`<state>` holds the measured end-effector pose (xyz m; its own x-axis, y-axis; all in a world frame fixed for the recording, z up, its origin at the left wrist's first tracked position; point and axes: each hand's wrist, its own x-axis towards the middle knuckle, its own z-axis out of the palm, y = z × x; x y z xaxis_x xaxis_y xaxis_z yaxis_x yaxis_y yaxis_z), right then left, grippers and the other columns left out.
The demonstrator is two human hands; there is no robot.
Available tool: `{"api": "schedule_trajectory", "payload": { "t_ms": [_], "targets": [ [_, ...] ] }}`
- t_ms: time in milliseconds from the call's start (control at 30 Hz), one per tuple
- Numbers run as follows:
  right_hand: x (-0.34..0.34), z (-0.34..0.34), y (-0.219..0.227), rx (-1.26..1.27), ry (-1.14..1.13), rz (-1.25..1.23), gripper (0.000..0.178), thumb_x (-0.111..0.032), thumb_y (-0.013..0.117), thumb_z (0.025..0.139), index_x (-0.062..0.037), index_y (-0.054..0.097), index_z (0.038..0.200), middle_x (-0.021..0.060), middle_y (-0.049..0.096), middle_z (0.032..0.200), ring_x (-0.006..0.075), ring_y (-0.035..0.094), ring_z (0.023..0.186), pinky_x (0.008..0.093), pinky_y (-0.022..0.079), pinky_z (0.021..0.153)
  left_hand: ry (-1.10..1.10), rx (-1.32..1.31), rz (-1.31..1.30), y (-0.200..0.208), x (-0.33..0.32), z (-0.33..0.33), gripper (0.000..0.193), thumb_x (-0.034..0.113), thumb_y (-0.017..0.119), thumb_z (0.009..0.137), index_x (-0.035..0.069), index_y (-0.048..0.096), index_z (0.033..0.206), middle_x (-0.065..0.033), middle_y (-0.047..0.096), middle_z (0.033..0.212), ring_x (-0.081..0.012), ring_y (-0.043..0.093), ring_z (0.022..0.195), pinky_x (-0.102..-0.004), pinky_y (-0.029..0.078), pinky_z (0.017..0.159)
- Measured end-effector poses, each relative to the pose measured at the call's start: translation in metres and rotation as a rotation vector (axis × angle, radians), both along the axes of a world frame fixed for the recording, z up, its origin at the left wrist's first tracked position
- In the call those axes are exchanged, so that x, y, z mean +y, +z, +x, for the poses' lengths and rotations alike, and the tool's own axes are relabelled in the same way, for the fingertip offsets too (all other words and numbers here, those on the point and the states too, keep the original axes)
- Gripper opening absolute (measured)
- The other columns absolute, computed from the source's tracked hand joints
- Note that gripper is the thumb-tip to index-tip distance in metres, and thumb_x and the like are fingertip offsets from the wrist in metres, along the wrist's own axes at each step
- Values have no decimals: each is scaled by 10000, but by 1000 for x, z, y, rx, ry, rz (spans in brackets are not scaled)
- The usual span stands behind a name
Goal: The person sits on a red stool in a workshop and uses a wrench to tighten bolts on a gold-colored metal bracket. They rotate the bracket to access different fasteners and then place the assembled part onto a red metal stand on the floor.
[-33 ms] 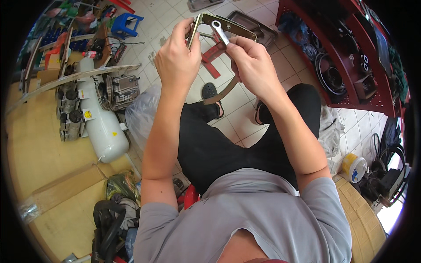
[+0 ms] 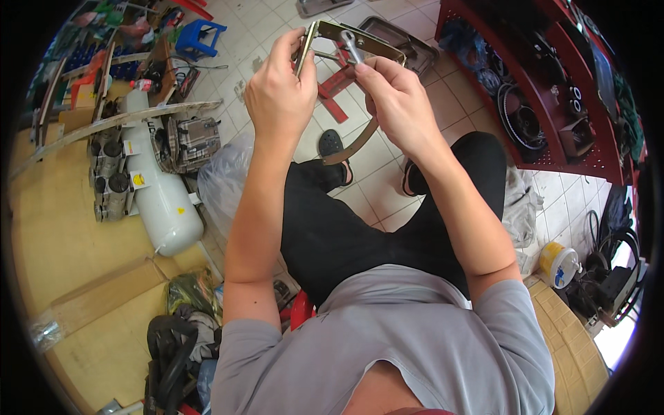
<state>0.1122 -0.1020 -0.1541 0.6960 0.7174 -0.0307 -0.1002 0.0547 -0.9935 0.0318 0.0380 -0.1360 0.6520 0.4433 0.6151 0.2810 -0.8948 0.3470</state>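
Up in front of me, my left hand (image 2: 280, 86) grips one side of a yellowish metal bracket (image 2: 370, 45), with fingers behind it and thumb along its edge. My right hand (image 2: 398, 97) pinches a silver ring wrench (image 2: 351, 47) between thumb and forefinger. The wrench's ring end points up toward the bracket's far plate; whether it touches a bolt there I cannot tell. A curved metal strip (image 2: 356, 145) hangs below my right hand. Its upper end is hidden by the hand, so its link to the bracket is unclear.
Beneath my hands are a red metal stand (image 2: 333, 107) and a dark tray (image 2: 418, 52) on the tiled floor. A red shelf rack (image 2: 532, 83) stands at right. Leftward are a white cylindrical tank (image 2: 166, 214), a blue stool (image 2: 199, 39) and a plaid bag (image 2: 197, 142).
The wrench has turned in my right hand, its ring end shifting slightly right and showing less face-on. The curved strip has shifted slightly. My left hand keeps its place.
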Motion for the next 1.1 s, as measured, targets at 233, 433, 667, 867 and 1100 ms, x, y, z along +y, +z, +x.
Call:
{"api": "schedule_trajectory", "payload": {
  "t_ms": [233,433,667,867,1100],
  "targets": [
    [14,-12,-7,208,116,110,298,-203,401,973,38,561,901,42,530,572,105,451,356,264,355,348,11,26,-52,-2,-6,-2,300,162,656,815,82,622,1102,-82,706,971,-152,568,490,-291,462,529],
    [15,-11,9,219,192,-23,299,-186,385,973,51,554,901,58,528,563,134,505,372,291,390,355,3,40,-31,-8,-8,-5,307,163,654,812,71,638,1105,-92,704,961,-168,584,514,-293,471,545],
    [-1,17,28,40,392,-240,311,-192,418,926,73,568,861,60,531,588,152,535,396,303,438,406,-73,42,91,-16,-13,-12,257,121,663,808,67,674,1059,-114,696,945,-246,676,707,-321,520,613],
    [-8,38,28,131,569,-166,288,-168,429,924,83,567,899,45,507,585,130,536,424,273,439,382,-155,-23,135,-28,-15,-11,259,71,665,799,67,673,1058,-112,696,940,-263,685,778,-321,534,627],
    [-6,16,26,211,457,-232,261,-178,415,930,22,551,831,36,528,643,134,573,481,277,418,382,-128,54,94,-35,-16,-15,286,62,652,794,70,666,1079,-91,697,922,-254,680,733,-327,530,606]
  ]
}}
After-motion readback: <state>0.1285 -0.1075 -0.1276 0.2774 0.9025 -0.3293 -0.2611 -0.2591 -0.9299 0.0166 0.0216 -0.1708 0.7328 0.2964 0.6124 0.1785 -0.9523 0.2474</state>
